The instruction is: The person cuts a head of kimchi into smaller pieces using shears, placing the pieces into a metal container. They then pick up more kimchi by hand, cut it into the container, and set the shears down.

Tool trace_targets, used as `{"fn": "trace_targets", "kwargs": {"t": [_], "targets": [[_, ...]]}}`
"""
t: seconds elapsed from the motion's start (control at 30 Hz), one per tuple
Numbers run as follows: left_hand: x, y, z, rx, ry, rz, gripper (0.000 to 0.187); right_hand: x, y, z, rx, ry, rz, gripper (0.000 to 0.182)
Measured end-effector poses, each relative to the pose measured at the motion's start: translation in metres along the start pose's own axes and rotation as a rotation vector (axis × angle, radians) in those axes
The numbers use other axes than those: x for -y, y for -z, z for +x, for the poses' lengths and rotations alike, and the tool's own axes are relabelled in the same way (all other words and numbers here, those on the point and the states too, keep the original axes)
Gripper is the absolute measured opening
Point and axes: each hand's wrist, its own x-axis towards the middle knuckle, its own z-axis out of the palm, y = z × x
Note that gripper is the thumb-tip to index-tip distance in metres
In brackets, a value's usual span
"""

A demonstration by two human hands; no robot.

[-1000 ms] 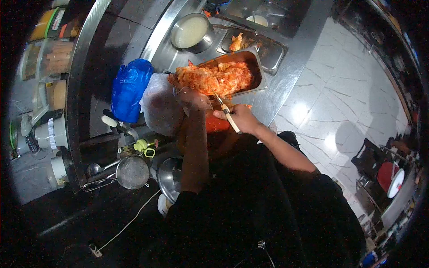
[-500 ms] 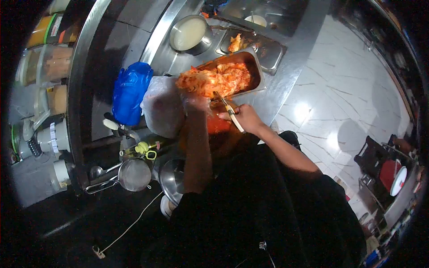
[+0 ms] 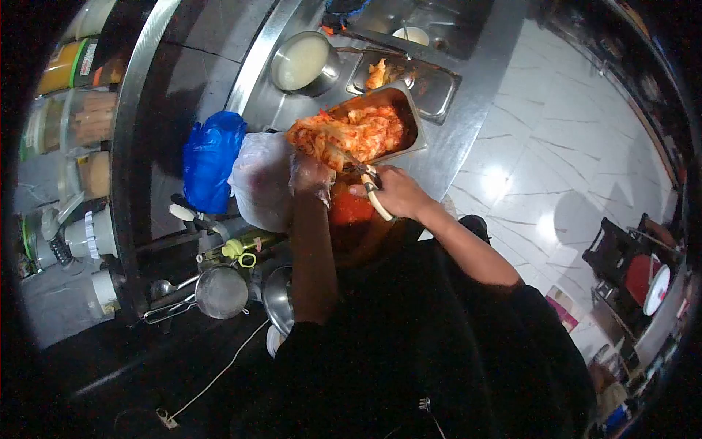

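Observation:
My left hand [image 3: 313, 175], in a clear plastic glove, grips a bunch of red-coated kimchi [image 3: 313, 137] over the left end of a steel pan [image 3: 418, 130]. More kimchi [image 3: 376, 128] is heaped inside that pan. In my right hand [image 3: 402, 193] is a pair of scissors [image 3: 377, 199] with cream handles, its blades against the kimchi by my left hand. Below both hands is a container with red sauce [image 3: 351, 208], partly hidden by my arms.
A steel bowl of pale liquid [image 3: 303, 64] and a shallow tray [image 3: 442, 95] with kimchi scraps stand farther back, near a sink [image 3: 453, 25]. Left of my hands are a white bag [image 3: 259, 183] and a blue bag [image 3: 213, 161]. A strainer [image 3: 221, 291] hangs lower left.
The scissors' blades have moved left, from the pan's near edge to the kimchi at my left hand. My gloved hand shows more clearly now. The whole view has shifted slightly.

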Motion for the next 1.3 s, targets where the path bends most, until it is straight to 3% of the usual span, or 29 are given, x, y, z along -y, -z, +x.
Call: {"fn": "trace_targets", "kwargs": {"t": [0.17, 0.37, 0.57, 0.87, 0.97, 1.03, 1.1, 1.17, 1.23, 1.3], "targets": [[-0.006, 0.005, 0.0, -0.013, 0.02, 0.048, 0.066, 0.018, 0.027, -0.016, 0.102, -0.122, -0.195, 0.085], [-0.01, 0.005, -0.003, -0.017, 0.046, 0.064, 0.064, 0.004, 0.019, -0.004, 0.06, 0.067, -0.017, 0.092], [-0.013, 0.001, -0.001, -0.017, 0.064, 0.043, 0.062, 0.011, 0.018, -0.006, 0.019, -0.102, -0.207, 0.093], [-0.016, -0.008, 0.006, -0.022, 0.104, -0.059, 0.059, 0.012, 0.013, 0.009, 0.023, -0.005, 0.03, 0.081], [-0.007, -0.002, 0.017, -0.051, 0.132, -0.151, 0.058, 0.009, 0.0, 0.008, -0.081, -0.058, -0.147, 0.078], [-0.001, 0.005, 0.025, -0.062, 0.168, -0.245, 0.058, 0.018, 0.013, 0.005, 0.065, -0.105, -0.127, 0.08], [0.011, 0.017, 0.036, 0.015, 0.199, -0.388, 0.057, 0.016, 0.021, 0.008, 0.162, -0.12, -0.099, 0.081], [0.01, 0.028, 0.041, 0.678, 0.356, -0.667, 0.055, 0.005, 0.022, 0.012, 0.224, -0.102, -0.061, 0.081], [0.006, 0.019, 0.033, 0.7, 0.311, -0.43, 0.053, 0.029, 0.04, 0.004, 0.227, -0.088, 0.048, 0.081], [-0.02, -0.02, -0.006, 0.05, 0.05, 0.285, 0.052, 0.033, 0.036, 0.003, 0.15, -0.075, 0.117, 0.078]]}}
